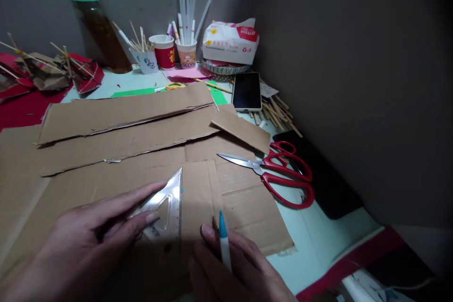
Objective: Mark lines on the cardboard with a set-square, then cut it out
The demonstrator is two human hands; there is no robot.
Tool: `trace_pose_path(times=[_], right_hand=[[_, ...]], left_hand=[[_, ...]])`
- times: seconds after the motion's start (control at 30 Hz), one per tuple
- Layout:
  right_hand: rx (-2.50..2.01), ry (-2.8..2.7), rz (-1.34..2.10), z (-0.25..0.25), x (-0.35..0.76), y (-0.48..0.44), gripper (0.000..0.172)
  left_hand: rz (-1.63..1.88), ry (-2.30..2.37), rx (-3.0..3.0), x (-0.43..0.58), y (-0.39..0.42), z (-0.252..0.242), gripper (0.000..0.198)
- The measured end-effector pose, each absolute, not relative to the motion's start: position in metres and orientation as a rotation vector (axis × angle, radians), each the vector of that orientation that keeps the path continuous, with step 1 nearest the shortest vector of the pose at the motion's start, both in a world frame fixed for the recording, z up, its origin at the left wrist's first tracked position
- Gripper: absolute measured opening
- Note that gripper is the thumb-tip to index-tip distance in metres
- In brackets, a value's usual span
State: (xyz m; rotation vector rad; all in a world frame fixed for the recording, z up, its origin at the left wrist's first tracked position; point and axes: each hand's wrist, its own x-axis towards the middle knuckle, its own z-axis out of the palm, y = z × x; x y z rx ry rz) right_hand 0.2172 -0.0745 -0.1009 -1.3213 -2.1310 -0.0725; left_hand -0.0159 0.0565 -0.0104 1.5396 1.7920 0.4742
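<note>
My left hand (85, 240) lies with fingers stretched out flat on a clear plastic triangle ruler (166, 203), pressing it onto a sheet of brown cardboard (244, 207). My right hand (233, 269) is closed around a white pen with a blue tip (223, 240); the tip points up, just right of the ruler's upright edge, above the cardboard. More cardboard strips (120, 118) lie stacked further back.
Red-handled scissors (279, 172) lie open to the right of the cardboard. A phone (247, 90) lies behind, with wooden sticks (278, 113) next to it. Cups of pens and sticks (166, 49), a bottle (95, 23) and a tissue pack (230, 42) stand by the wall. Red paper craft (42, 75) sits far left.
</note>
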Motion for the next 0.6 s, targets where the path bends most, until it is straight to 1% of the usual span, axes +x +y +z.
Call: trace_pose_path(times=[0.17, 0.27, 0.33, 0.47, 0.6], right_hand=[[-1.245, -2.088, -0.084, -0.110, 0.216, -0.070, 0.043], [-1.204, -1.948, -0.168, -0.113, 0.211, -0.063, 0.033], [-1.193, -1.887, -0.219, -0.112, 0.209, -0.059, 0.030], [-1.170, -1.931, -0.183, -0.099, 0.209, -0.056, 0.025], [-1.238, -1.933, -0.056, -0.075, 0.209, -0.051, 0.021]], left_hand=[[0.518, 1.738, 1.624, -0.019, 0.057, -0.021, 0.054], [0.536, 1.703, 1.648, -0.020, 0.058, -0.023, 0.052], [0.554, 1.674, 1.682, -0.020, 0.058, -0.023, 0.050], [0.633, 1.644, 1.691, -0.020, 0.060, -0.021, 0.046], [0.615, 1.645, 1.644, -0.022, 0.059, -0.020, 0.046]])
